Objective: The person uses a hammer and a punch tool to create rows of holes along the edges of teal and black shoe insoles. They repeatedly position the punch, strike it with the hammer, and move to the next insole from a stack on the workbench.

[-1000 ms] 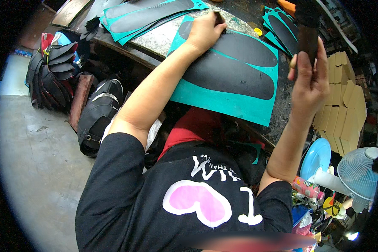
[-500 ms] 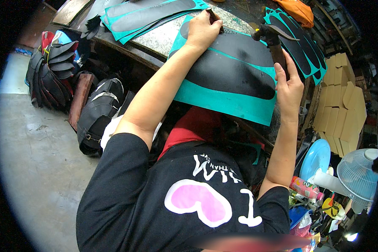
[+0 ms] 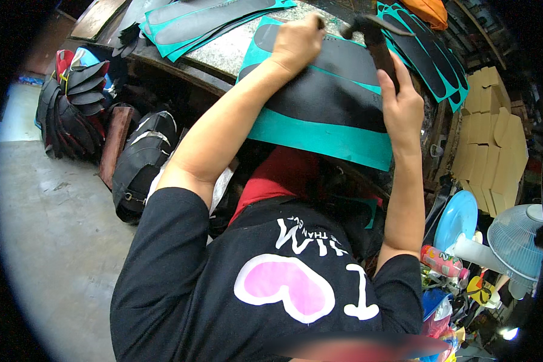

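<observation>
My left hand [image 3: 297, 45] is closed round a short dark rod, like a punch [image 3: 320, 23], whose upper end shows above the fist; its lower end is hidden. Beneath that hand lies a teal sheet [image 3: 320, 142] bearing large black sole shapes [image 3: 326, 96], its near edge reaching over the bench edge. A row of small marks shows on the far sole shape. My right hand [image 3: 402, 108] grips the dark handle of a hammer [image 3: 377, 45]. Its curved head is raised above the sheet, a little to the right of the rod.
More teal sheets with black soles lie at the bench's far left [image 3: 205, 27] and right [image 3: 425, 60]. Tan cardboard boxes [image 3: 485, 145] and a fan [image 3: 516, 241] stand at the right. Bundled black soles [image 3: 72, 111] and a black bag [image 3: 142, 163] are at the left.
The hammer has swung left and toward the far side, closer to the rod, with my right hand moving left. My left fist has turned slightly and shifted a little right.
</observation>
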Available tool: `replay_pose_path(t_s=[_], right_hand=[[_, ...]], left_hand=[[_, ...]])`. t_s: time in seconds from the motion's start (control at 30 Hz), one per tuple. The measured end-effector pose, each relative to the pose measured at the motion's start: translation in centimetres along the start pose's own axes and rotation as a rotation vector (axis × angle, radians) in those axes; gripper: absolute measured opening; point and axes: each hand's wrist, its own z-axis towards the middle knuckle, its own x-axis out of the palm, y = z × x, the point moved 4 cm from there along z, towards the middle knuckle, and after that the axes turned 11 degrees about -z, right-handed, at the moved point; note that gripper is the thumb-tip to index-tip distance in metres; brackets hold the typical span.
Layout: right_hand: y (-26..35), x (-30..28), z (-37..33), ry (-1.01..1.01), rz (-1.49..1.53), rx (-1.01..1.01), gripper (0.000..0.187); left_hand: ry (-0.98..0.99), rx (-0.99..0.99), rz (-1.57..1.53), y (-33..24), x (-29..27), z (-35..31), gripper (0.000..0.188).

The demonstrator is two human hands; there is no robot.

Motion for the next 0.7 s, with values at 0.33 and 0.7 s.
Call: replay_pose_path(t_s=[0.33, 0.7], right_hand=[[-9.3, -3.1, -9.3, 0.183, 0.556, 0.463, 0.039], [-3.2, -2.2, -8.8, 0.306, 0.630, 0.286, 0.037]], left_hand=[[0.032, -0.477, -0.741, 5.7, -12.4, -2.4, 0.021], [-0.029, -0.258, -0.194, 4.4, -12.3, 0.7, 0.024]])
